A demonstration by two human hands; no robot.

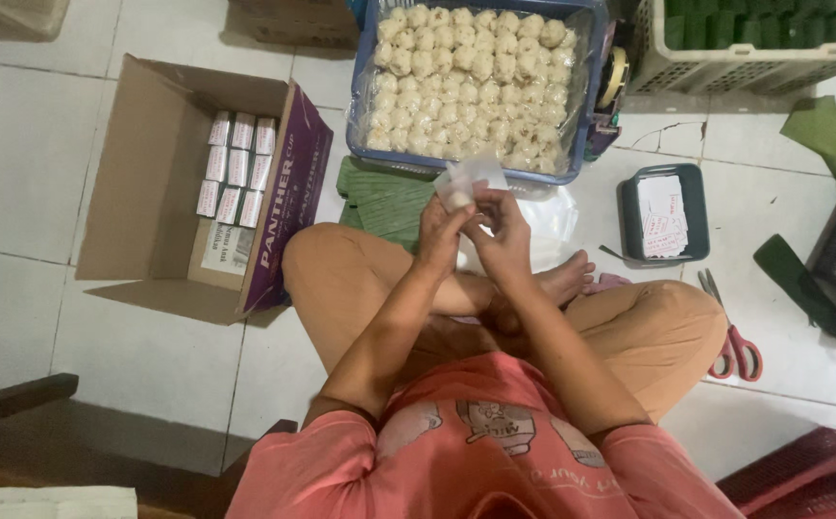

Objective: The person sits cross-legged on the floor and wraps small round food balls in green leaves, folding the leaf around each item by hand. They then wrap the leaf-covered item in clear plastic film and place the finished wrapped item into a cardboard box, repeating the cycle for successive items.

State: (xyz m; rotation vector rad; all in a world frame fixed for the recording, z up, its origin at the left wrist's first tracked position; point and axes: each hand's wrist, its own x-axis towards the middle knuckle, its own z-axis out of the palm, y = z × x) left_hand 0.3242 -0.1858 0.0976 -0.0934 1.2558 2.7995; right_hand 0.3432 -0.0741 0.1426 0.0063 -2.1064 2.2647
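Head view looks straight down on a person sitting cross-legged on a white tiled floor, both hands raised together over the lap. Left hand (437, 234) and right hand (502, 234) meet around a small clear plastic wrapper (476, 176) with one pale round ball (458, 197) tucked at its lower end; the fingers of both hands are closed on the film, pinching it from either side, with the loose top of the wrapper standing up above them. Judging by its look, the ball is light, soft and easily dented, like the many matching pale balls packed in the blue crate (365, 106) just ahead of the hands, so a gentle fingertip hold on its sides suits it better than a squeeze. The film looks thin, limp and somewhat slippery, best taken by its free edges. Beneath the crate's near edge lies a stack of folded green leaves (384, 202). To the person's left stands an open cardboard box (149, 163) holding rows of small white packets (237, 168). To the right sit a dark tray of paper slips (666, 213), red-handled scissors (730, 336) and a white basket of green bundles (745, 58).
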